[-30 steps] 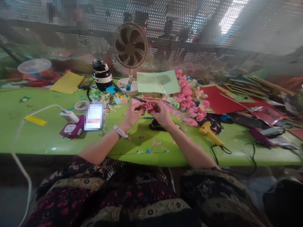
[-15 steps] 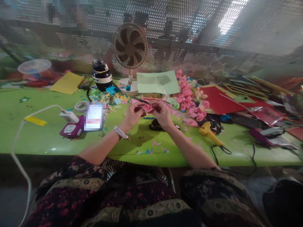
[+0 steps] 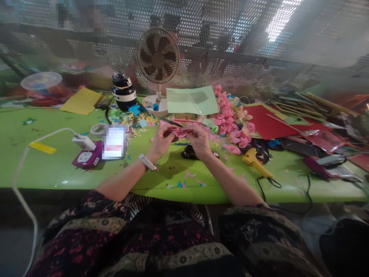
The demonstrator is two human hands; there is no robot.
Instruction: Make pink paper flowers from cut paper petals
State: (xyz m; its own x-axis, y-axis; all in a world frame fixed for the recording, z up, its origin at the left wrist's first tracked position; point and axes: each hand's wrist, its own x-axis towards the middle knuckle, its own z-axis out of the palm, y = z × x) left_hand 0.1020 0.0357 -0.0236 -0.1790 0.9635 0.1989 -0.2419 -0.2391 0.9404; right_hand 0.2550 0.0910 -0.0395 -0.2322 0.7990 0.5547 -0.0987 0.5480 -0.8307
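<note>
Between both hands, a small folded pink paper piece [image 3: 180,133] is pinched above the green table. My left hand [image 3: 163,140] grips its left side with thumb and fingers; a white band circles that wrist. On the other side, my right hand [image 3: 198,140] pinches the right edge. Beneath the right hand lies a black object [image 3: 188,152], partly covered by it. A small blue item [image 3: 182,144] rests on the table just below the pink paper. Pink paper petals [image 3: 226,111] are heaped to the right.
A fan [image 3: 158,59] stands at the back beside a black bottle [image 3: 123,92]. Left are a lit phone [image 3: 113,142] and a purple power socket [image 3: 88,156] with a white cable. Right are a yellow glue gun [image 3: 253,159] and red sheets [image 3: 271,121].
The pink paper looks slightly turned and flatter between my fingertips. My right fingers have shifted a little; both hands stay in nearly the same place.
</note>
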